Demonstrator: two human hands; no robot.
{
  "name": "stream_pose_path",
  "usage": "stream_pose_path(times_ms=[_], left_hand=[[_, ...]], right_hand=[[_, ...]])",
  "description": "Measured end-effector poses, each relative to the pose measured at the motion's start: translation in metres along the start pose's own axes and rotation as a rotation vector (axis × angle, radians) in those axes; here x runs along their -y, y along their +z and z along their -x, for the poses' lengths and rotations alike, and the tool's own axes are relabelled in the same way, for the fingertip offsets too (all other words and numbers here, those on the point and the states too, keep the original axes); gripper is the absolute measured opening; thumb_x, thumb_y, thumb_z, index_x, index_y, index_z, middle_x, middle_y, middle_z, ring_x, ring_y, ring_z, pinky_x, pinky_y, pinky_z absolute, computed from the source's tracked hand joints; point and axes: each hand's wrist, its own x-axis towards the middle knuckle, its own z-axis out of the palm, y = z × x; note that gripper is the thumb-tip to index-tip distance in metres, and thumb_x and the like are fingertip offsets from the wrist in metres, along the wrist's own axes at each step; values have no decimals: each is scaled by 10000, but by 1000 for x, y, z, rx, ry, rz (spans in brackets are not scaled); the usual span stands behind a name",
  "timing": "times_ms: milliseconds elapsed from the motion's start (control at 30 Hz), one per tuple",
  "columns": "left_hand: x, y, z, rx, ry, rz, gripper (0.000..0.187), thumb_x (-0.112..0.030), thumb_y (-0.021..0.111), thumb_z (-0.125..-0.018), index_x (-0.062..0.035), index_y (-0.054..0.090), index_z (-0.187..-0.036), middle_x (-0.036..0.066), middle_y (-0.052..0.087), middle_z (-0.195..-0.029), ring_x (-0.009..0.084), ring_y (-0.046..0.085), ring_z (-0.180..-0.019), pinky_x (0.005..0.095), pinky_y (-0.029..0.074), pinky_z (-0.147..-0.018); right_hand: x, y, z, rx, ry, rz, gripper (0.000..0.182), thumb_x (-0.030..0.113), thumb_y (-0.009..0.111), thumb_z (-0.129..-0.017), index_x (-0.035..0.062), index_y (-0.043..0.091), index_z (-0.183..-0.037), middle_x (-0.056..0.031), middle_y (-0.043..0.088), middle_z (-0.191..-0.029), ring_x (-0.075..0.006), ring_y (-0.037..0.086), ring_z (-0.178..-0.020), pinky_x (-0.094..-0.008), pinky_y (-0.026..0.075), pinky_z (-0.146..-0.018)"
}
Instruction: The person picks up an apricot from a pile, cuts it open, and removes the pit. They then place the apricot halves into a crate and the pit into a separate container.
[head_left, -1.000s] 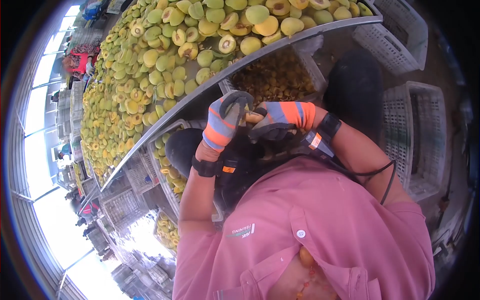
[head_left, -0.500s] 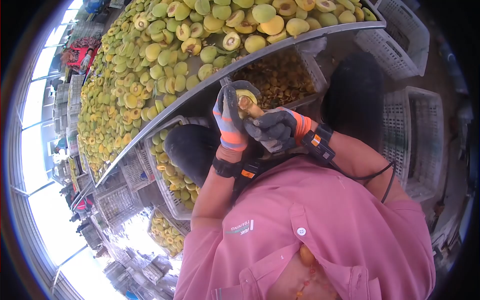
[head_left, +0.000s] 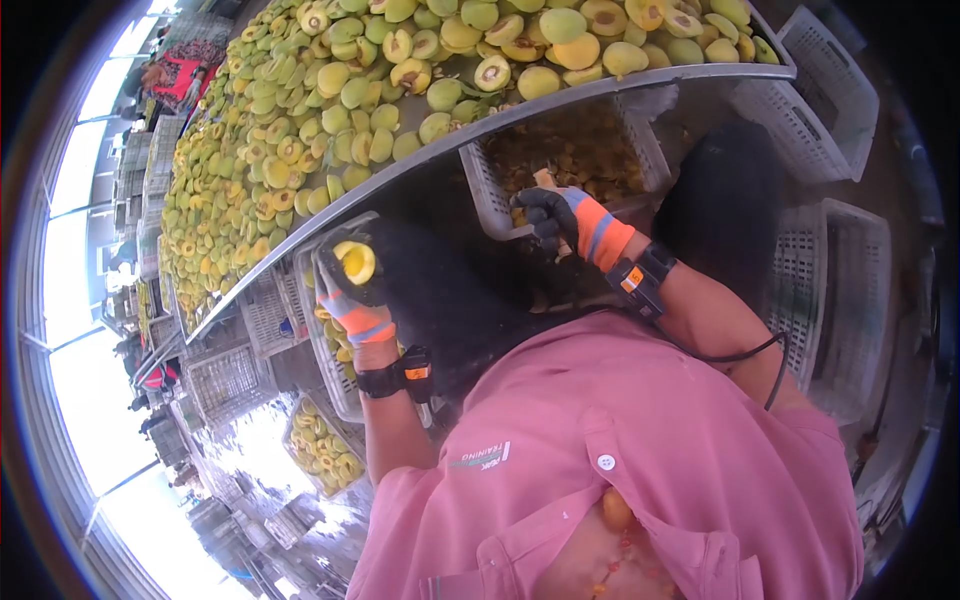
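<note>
My left hand (head_left: 352,308), in a grey glove with an orange cuff, holds a hollowed yellow peach half (head_left: 356,262) with its cut side up. It is over the crate of peach halves (head_left: 345,400) by my left knee. My right hand (head_left: 572,222), gloved alike, is closed around a slim tool with a wooden-looking handle (head_left: 544,179); its working end is hard to make out. Below and beyond that hand stands a white crate (head_left: 486,195) with brown pits and scraps (head_left: 590,150) in it.
A metal-edged table (head_left: 420,158) heaped with halved peaches (head_left: 290,150) curves across the front. White plastic crates (head_left: 830,310) stand at my right, with another (head_left: 800,115) beyond. A further crate of peach halves (head_left: 322,455) sits at lower left. A person in red (head_left: 183,80) is at far left.
My hands have moved apart. The left carried the peach half left and down over the crate by my knee; the right moved slightly up and right with the tool, near the pit crate.
</note>
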Motion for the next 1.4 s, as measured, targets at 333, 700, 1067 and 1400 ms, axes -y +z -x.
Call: stream_pose_path(times_ms=[333,700,1067,1400], left_hand=[[234,-135,93,-489,-597,39,196,-67,608,-875,5,653,-1053,40,666,-971,155,595,-826,282,489,-755],[-45,81,-79,195,136,-115,253,-87,572,-888,-8,620,-1123,142,646,-1067,256,617,-981,343,474,-881],[-50,271,-151,312,404,-732,548,-360,684,-777,-114,559,-1251,178,546,-1242,322,561,-1108,403,493,-863],[-60,194,-111,340,659,-281,383,-87,699,-743,-101,637,-1121,135,586,-1129,320,574,-1033,392,482,-878]], right_hand=[[-15,10,9,-192,-4,269,223,273,688,-839,64,620,-796,-56,554,-579,-186,512,-415,-334,417,-381],[7,26,28,-261,-182,196,237,243,701,-815,54,564,-775,-58,534,-558,-196,475,-356,-337,358,-314],[28,9,29,-342,-182,159,337,312,728,-775,20,560,-771,-114,564,-578,-259,540,-378,-367,375,-297],[43,15,34,-147,-428,-177,249,291,694,-838,113,571,-714,-10,503,-557,-133,464,-414,-293,349,-361]])
